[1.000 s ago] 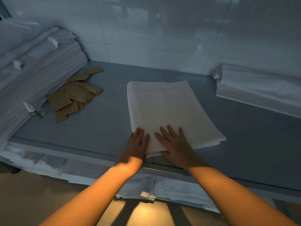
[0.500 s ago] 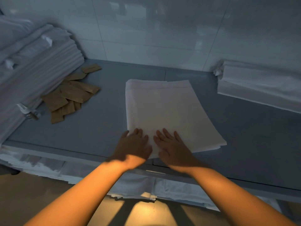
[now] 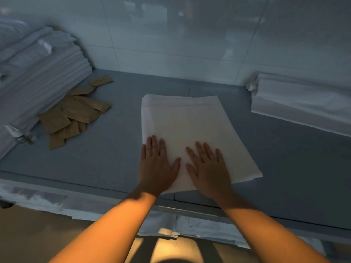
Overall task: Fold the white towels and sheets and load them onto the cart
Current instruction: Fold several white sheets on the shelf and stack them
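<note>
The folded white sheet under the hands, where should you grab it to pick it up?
Probably by its two long side edges, one hand from each side. The flat, folded white sheet lies on the grey table, and the left hand and right hand only press its near end, so fingers could slide underneath there.

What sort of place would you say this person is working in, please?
Probably a hotel or laundry linen room: a tall stack of folded white linen against a tiled wall, and both hands pressing a folded sheet on a grey worktop.
</note>
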`<state>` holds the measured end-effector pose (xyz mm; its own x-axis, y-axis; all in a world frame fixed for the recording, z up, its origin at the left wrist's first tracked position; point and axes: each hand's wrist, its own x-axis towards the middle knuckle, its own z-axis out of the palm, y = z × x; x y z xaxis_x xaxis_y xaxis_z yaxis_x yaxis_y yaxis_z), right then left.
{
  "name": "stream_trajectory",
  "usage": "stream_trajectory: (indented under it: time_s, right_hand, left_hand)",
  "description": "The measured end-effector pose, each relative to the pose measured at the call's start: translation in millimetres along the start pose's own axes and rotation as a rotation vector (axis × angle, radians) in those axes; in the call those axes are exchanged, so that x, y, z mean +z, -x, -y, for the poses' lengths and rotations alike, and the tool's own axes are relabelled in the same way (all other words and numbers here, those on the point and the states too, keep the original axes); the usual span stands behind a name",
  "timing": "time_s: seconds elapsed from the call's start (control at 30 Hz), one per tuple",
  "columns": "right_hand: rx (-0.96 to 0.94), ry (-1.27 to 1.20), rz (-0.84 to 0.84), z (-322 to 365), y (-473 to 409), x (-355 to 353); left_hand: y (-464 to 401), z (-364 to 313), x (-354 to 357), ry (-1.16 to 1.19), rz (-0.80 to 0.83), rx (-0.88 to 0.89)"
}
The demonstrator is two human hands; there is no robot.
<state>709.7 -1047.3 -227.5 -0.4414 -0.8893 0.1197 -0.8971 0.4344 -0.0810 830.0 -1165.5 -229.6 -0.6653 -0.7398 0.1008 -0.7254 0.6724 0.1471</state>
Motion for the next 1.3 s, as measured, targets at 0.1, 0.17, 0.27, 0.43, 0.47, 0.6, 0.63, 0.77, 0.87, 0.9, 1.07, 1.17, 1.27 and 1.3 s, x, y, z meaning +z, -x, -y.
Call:
stream_trajectory:
  time_s: [0.1,0.17,0.27,0.43,0.47,0.6,0.63,0.77,0.87,0.9,1.07,1.17,1.27,1.3]
  right_hand:
    - [0.108,0.080,0.120,-40,3,-1]
    - [0.167,0.079,0.161,-50,2,-4]
    - [0.156,0.092,0.118,-46,-7,-14]
    - [-0.222,-0.267,0.099,-5,-52,-7]
    - [-0.265,-0.305,0.129,4,-64,-4]
    - [-0.212,-0.647,0.260,39,-120,-5]
    - [-0.162,-0.759,0.302,47,-132,-8]
    - [-0.302,-0.600,0.494,67,-174,4]
    - [-0.461,-0.278,0.393,72,-198,15]
    - [-0.459,-0.242,0.339,75,-204,19]
    - [-0.302,-0.083,0.211,85,-239,32]
    - [-0.091,-0.010,0.188,53,-253,33]
    - [0.075,0.048,0.156,3,-243,33]
    - [0.151,0.061,0.166,-14,-237,32]
  left_hand:
    - [9,-4,-1,-0.046,0.052,-0.019]
    - [11,-5,-6,-0.109,0.089,-0.016]
    - [-11,2,-19,-0.157,0.007,0.048]
    - [-28,12,-5,-0.001,0.051,-0.065]
    - [-27,13,-1,0.028,0.057,-0.058]
    - [-27,21,5,0.096,0.032,-0.040]
    - [-27,23,5,0.116,0.023,-0.040]
    - [-24,24,5,0.201,-0.014,-0.045]
    - [-24,24,6,0.214,-0.029,-0.040]
    - [-24,24,7,0.216,-0.028,-0.043]
    - [-25,27,10,0.195,-0.017,-0.038]
    - [-24,29,9,0.200,-0.014,-0.029]
    - [-24,32,8,0.206,-0.028,-0.017]
    - [-25,32,8,0.204,-0.027,-0.012]
